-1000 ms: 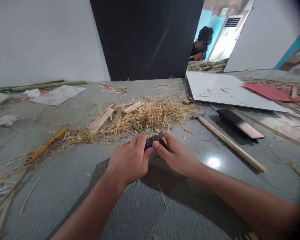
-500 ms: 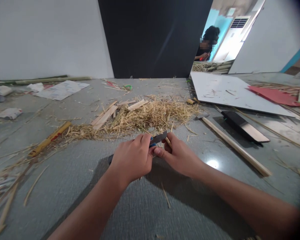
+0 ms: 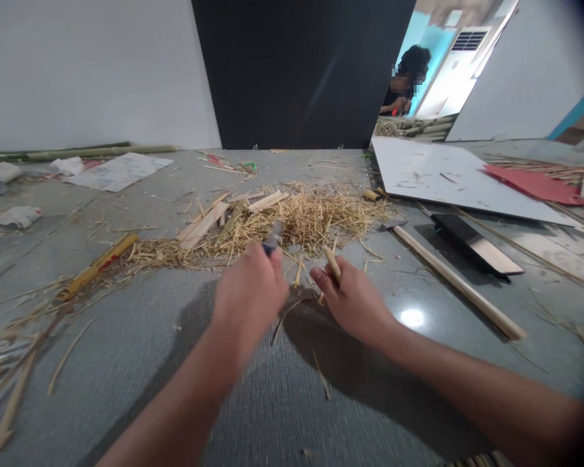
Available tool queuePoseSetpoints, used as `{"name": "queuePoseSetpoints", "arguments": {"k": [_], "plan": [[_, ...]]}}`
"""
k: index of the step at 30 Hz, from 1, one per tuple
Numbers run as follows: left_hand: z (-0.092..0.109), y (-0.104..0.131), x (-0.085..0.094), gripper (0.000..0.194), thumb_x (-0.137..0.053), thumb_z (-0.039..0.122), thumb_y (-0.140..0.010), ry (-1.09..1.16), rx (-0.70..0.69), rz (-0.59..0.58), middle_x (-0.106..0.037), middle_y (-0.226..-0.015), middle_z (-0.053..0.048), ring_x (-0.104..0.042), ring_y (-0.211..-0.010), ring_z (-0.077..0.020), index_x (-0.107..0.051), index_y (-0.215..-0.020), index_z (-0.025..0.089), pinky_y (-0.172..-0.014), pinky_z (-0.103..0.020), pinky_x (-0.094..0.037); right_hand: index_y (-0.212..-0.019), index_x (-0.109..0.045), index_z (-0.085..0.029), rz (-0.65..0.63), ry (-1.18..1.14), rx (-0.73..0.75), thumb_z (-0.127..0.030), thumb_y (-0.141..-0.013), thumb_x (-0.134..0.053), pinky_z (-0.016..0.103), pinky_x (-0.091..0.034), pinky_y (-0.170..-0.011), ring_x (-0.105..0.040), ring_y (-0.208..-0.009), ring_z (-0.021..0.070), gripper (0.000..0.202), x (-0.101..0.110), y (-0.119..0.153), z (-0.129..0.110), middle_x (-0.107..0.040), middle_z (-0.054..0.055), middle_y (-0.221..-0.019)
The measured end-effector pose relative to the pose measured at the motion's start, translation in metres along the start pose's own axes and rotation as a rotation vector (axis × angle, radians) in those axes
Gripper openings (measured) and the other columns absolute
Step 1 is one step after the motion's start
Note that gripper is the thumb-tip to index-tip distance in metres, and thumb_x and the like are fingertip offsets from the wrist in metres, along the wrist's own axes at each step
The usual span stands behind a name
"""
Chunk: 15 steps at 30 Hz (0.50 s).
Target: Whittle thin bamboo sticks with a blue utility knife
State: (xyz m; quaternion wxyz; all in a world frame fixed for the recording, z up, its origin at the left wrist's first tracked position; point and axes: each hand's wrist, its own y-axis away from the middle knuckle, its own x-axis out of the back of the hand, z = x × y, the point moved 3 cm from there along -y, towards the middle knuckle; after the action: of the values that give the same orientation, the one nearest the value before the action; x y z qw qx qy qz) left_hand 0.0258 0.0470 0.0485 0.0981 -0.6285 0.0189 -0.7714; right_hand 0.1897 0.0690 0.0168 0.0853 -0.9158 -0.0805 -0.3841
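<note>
My left hand (image 3: 250,288), blurred by motion, is closed around the dark blue handle of a knife (image 3: 275,235); its short blade points up and away from me. To the right, my right hand (image 3: 353,295) grips a short pale stick of wood or bamboo (image 3: 331,263), its end poking out past the thumb. Knife and stick are apart. Just beyond both hands lies a heap of straw-coloured shavings (image 3: 302,217) with a few flat wood pieces (image 3: 207,224) on its left part. A thin curled shaving (image 3: 287,314) hangs or lies between the hands.
A yellow-handled tool (image 3: 97,267) lies at the left. To the right are a long wooden handle (image 3: 457,282), a black-and-tan flat object (image 3: 477,245) and a white board (image 3: 457,178) with red sheet beside it. Another person (image 3: 406,78) sits beyond the black panel (image 3: 302,71).
My left hand has swung left, taking the knife away from the stick, and the blade now points upward. The stick stands more upright in my right hand. A curled shaving has appeared between them.
</note>
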Motion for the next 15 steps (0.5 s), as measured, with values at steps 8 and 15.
{"name": "queuePoseSetpoints", "arguments": {"k": [8,15], "plan": [[-0.005,0.003,-0.003,0.028,-0.030,0.038,-0.096,0.066,-0.260,-0.002,-0.068,-0.088,-0.008,-0.065,-0.071,-0.0218,-0.048,-0.104,0.018,-0.058,-0.030,-0.043,-0.074,-0.037,-0.023,-0.067,-0.107,0.043,-0.062,-0.085,-0.049,0.027,-0.027,-0.047,-0.038,-0.051,0.0112,0.043,-0.002,-0.001,0.001,-0.042,-0.005,-0.058],[0.004,0.008,-0.007,0.026,-0.034,0.036,-0.094,0.064,-0.422,-0.031,-0.067,-0.095,-0.008,-0.066,-0.077,-0.0248,-0.049,-0.106,0.019,-0.059,-0.034,-0.045,-0.076,-0.039,-0.022,-0.119,-0.149,0.121,-0.063,-0.086,-0.047,0.028,-0.029,-0.050,-0.037,-0.055,0.0113,0.043,-0.004,0.001,-0.002,-0.042,-0.005,-0.064]]}}
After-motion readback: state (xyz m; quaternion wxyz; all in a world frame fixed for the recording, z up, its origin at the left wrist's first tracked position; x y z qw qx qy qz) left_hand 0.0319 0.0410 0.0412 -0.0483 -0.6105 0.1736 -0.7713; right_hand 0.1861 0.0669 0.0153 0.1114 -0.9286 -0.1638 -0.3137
